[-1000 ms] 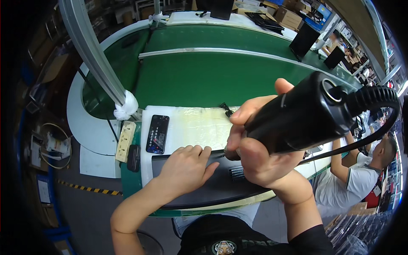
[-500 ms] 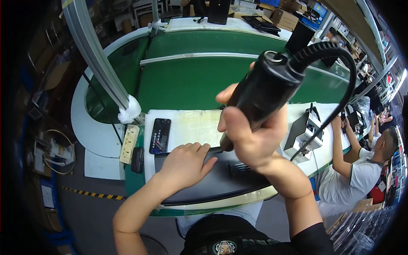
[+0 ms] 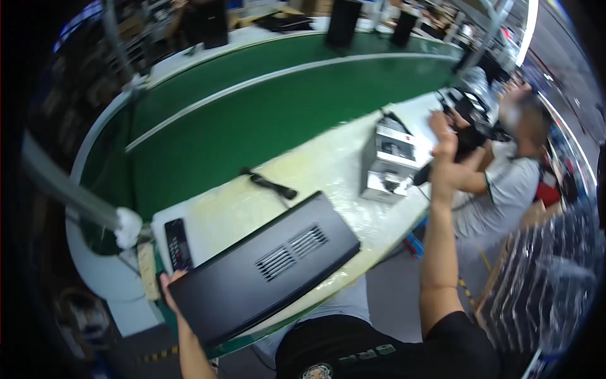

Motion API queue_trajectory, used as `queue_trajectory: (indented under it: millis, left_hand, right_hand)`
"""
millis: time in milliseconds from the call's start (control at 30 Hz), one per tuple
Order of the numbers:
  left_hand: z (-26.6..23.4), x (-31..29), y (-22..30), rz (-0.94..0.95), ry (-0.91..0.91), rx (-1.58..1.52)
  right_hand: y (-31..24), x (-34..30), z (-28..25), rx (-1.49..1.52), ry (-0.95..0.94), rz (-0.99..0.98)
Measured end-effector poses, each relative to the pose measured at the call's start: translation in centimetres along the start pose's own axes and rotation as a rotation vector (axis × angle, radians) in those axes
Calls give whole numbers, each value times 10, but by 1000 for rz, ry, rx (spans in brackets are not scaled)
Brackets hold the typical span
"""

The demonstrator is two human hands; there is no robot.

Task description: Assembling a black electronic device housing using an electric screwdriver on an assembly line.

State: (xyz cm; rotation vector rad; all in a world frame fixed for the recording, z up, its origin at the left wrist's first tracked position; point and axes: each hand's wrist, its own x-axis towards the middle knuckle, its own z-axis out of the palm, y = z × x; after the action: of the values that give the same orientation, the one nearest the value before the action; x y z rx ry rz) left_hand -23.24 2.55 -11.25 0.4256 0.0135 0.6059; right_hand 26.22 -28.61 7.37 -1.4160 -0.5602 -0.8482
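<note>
A long black vented cover [image 3: 237, 278] lies slantwise on the near side of the bench, two groups of slots in its top. Around its left end closes my left hand [image 3: 169, 290], part of it hidden behind the cover. My right arm reaches far out to the right, where my right hand [image 3: 444, 144] is smeared by motion beside a co-worker's arm; whether it holds anything I cannot make out. Left of that hand stands a silver metal fixture [image 3: 386, 161]. Beyond the cover lies a short black cable-like piece [image 3: 271, 184].
A black remote-like device [image 3: 178, 243] lies near a cream power strip [image 3: 148, 271] at the left. The green conveyor [image 3: 252, 120] curves behind the bench. A co-worker [image 3: 511, 183] sits close on the right, above stacked plastic-wrapped dark sheets [image 3: 524, 303].
The black corded power tool has left my right hand's grip in front of me; that arm now stretches right. My left hand went from the cover's top to its left end. The view has turned right.
</note>
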Motion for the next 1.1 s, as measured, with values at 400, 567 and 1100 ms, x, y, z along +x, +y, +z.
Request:
queue_trajectory:
  millis: [400, 567, 1100]
  left_hand:
    - [284, 123, 4, 413, 337, 1975]
    - [358, 182, -68, 148, -412, 2124]
    - [373, 236, -126, -19, -532, 2206]
  right_hand:
    - [46, -38, -2, 127, -81, 184]
    - [-1, 5, 3, 228, -87, 193]
    - [-212, 134, 91, 831, -328, 104]
